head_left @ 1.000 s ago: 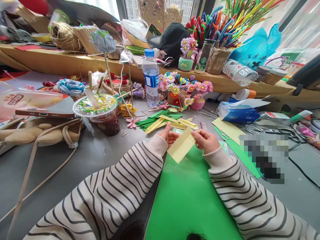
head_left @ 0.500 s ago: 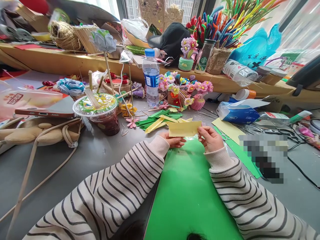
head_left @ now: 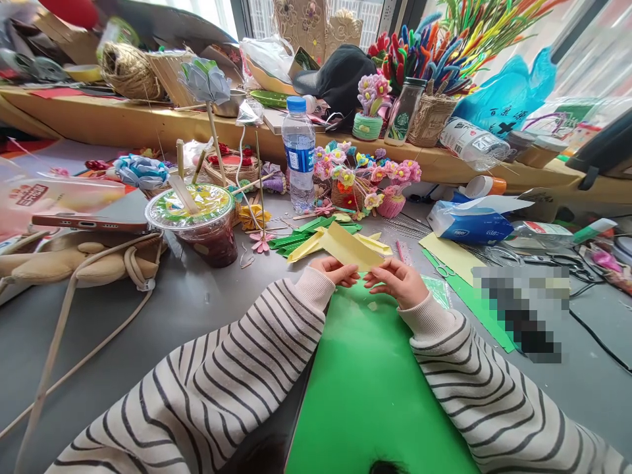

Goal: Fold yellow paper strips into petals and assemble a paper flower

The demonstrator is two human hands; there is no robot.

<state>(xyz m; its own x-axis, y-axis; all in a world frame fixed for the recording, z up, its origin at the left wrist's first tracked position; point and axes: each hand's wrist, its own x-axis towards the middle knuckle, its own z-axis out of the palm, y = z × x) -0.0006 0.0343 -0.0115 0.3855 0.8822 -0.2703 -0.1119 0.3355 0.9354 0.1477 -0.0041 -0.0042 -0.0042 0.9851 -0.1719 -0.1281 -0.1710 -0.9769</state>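
A rectangular piece of yellow paper point(head_left: 349, 245) is held tilted between my two hands, its right end lower than its left. My left hand point(head_left: 336, 270) pinches its lower left edge, and my right hand point(head_left: 399, 282) grips the lower right corner. Below them lies a glossy green sheet point(head_left: 365, 382) that stretches toward me. Just behind the paper, folded green paper strips point(head_left: 301, 237) and folded yellow paper strips point(head_left: 306, 246) lie in a loose pile, partly hidden by it.
A lidded drink cup point(head_left: 207, 240) and a water bottle point(head_left: 299, 158) stand beyond my left arm. Scissors point(head_left: 443, 264) and a blue tissue pack point(head_left: 467, 220) lie on the right. Crafted flowers point(head_left: 340, 164) line the back, under a crowded ledge point(head_left: 257, 141).
The yellow paper has turned from level to slanting down at the right. My right hand has moved left and down, closer to my left hand. A pink stick behind it now shows.
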